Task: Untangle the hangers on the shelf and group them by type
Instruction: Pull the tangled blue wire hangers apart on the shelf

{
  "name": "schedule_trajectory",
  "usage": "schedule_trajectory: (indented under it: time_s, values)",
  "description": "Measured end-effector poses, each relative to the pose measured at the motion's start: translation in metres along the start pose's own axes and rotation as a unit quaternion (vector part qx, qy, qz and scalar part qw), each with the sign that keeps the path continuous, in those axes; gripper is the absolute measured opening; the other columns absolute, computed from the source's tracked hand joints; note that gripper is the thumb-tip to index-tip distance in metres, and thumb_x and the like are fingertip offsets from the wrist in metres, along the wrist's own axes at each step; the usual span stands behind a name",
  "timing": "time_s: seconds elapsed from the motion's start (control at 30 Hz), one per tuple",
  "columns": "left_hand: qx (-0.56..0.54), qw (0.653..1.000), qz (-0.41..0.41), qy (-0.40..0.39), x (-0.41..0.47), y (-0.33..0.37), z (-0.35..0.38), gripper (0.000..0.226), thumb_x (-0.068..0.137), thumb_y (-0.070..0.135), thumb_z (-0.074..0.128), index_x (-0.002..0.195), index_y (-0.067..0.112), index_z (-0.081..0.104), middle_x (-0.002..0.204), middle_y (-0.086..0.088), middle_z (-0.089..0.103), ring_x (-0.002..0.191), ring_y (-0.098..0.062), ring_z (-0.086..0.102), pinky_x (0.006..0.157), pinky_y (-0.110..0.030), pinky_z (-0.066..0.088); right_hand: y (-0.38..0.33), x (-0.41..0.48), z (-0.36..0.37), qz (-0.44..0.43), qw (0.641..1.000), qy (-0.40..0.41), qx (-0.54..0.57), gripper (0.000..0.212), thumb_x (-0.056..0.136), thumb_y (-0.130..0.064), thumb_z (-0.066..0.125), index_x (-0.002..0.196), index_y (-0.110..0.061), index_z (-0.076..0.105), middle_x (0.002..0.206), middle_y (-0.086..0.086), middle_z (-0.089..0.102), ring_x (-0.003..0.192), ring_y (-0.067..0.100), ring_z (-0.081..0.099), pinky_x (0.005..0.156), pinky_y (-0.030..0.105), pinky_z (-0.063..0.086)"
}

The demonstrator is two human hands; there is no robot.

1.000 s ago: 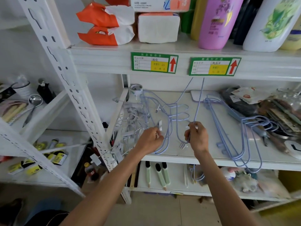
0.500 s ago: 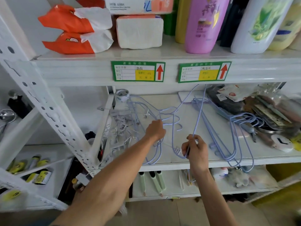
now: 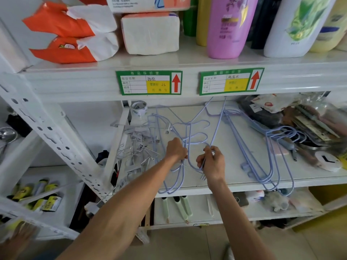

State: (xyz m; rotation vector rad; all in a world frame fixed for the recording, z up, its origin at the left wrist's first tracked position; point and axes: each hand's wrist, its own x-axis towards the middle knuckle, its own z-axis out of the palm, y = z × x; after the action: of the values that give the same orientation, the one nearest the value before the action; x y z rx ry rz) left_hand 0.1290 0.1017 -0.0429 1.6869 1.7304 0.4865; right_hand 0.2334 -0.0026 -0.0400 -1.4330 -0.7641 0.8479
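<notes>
two hands work at the middle shelf (image 3: 309,180): your left grip (image 3: 176,150) is curled round the necks of the tangled blue hangers (image 3: 189,132) lying at the shelf's centre. just beside it, your right grip (image 3: 212,162) pinches one blue hanger wire (image 3: 217,124) that slants up and back. a heap of metal clip hangers (image 3: 137,147) lies to the left, and a bunch of blue hangers (image 3: 270,160) lies to the right, overhanging the front edge.

Open shelf board (image 3: 231,147) lies at 3 o'clock of the tangled blue hangers (image 3: 189,132), with a metal clip pile (image 3: 139,147) crowding 9 o'clock and stacked hangers (image 3: 270,158) farther out at 3.
</notes>
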Motion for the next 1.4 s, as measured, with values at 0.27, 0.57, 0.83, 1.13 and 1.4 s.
schedule_trajectory:
  time_s: [0.27,0.57,0.83,1.13,1.4]
  values:
    - [-0.024,0.999,0.003,-0.024,0.000,-0.002,0.000,0.011,0.087,-0.005,0.052,0.095,-0.008,0.059,0.051,-0.007,0.063,0.038,-0.010,0.062,0.041,-0.025,0.054,-0.028,0.038,0.015,0.009,0.997,-0.012,-0.080,0.023,0.105,-0.025,0.042,0.098,-0.008,0.057,0.059,0.005,0.068,0.044,0.014,0.054,0.048,0.029,0.042]
    - [-0.012,0.998,0.041,-0.046,-0.009,-0.003,0.003,0.011,0.083,-0.002,0.055,0.093,-0.008,0.057,0.044,-0.004,0.061,0.048,-0.018,0.070,0.040,-0.025,0.052,-0.039,0.066,0.032,0.032,0.994,-0.015,-0.099,0.022,0.104,-0.022,0.041,0.099,-0.008,0.058,0.062,0.007,0.068,0.044,0.014,0.055,0.049,0.029,0.046]
    - [0.045,0.996,0.067,-0.049,-0.011,0.000,-0.002,0.016,0.081,0.005,0.070,0.077,-0.010,0.065,0.054,-0.011,0.069,0.050,-0.014,0.069,0.047,-0.025,0.056,-0.054,0.089,0.033,0.132,0.986,0.019,0.095,0.027,0.106,-0.016,0.041,0.082,-0.007,0.051,0.064,0.012,0.065,0.046,0.014,0.051,0.041,0.022,0.042]
    - [0.045,0.993,0.108,-0.020,-0.023,0.002,-0.006,0.024,0.089,0.008,0.066,0.071,-0.008,0.069,0.053,-0.005,0.067,0.026,-0.001,0.050,0.036,-0.011,0.041,-0.061,0.092,0.048,0.072,0.996,0.008,-0.059,0.029,0.105,-0.022,0.039,0.086,-0.011,0.057,0.057,0.005,0.069,0.044,0.015,0.056,0.051,0.027,0.048]
    - [0.039,0.995,0.083,-0.035,-0.023,-0.002,-0.004,0.022,0.088,0.006,0.065,0.072,-0.008,0.069,0.047,0.001,0.062,0.027,-0.001,0.051,0.037,-0.014,0.041,-0.053,0.085,0.056,0.114,0.991,0.046,-0.059,0.032,0.106,-0.026,0.038,0.084,-0.012,0.057,0.057,0.004,0.069,0.049,0.016,0.060,0.058,0.031,0.052]
